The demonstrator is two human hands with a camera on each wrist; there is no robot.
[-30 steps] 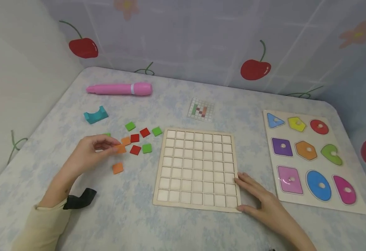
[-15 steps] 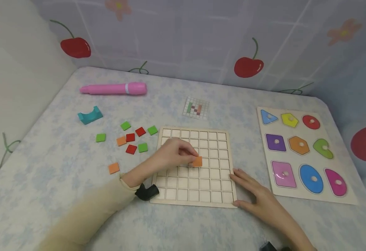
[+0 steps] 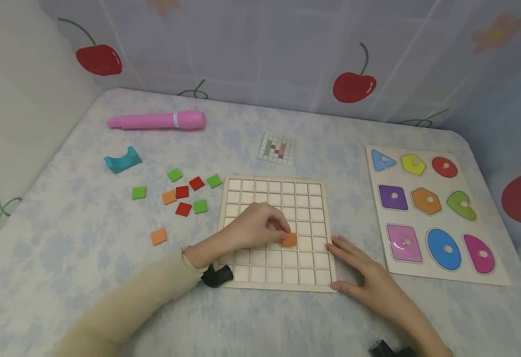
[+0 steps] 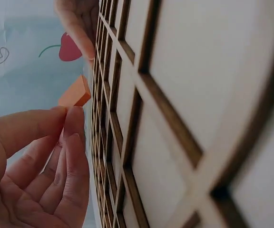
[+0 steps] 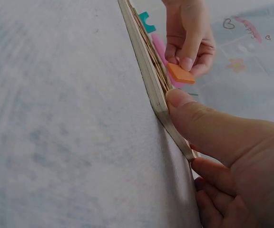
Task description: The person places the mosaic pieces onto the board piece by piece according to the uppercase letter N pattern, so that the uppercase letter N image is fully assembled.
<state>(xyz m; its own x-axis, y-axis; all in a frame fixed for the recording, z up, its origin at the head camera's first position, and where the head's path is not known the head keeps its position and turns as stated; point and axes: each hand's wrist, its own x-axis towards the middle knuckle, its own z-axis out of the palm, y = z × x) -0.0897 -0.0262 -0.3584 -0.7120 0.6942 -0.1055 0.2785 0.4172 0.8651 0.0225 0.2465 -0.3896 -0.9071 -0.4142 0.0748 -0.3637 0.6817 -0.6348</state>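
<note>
In the head view, my left hand is over the middle of a wooden grid board, pinching a small orange square tile between thumb and fingertips. The left wrist view has this orange tile tilted close over the grid. My right hand rests against the board's right edge, its fingers along the side and its thumb at the near corner. From the right wrist, the thumb touches the board's rim. Part of the grid is hidden under my left hand and forearm.
Loose green, red and orange tiles lie left of the board. Behind it is a small pattern card. A teal arch block and a pink marker-shaped object lie back left. A shape puzzle lies right.
My left hand has carried an orange tile from the loose pile rightward over the board, then a little further toward its middle right. My right hand has stayed at the board's edge.
</note>
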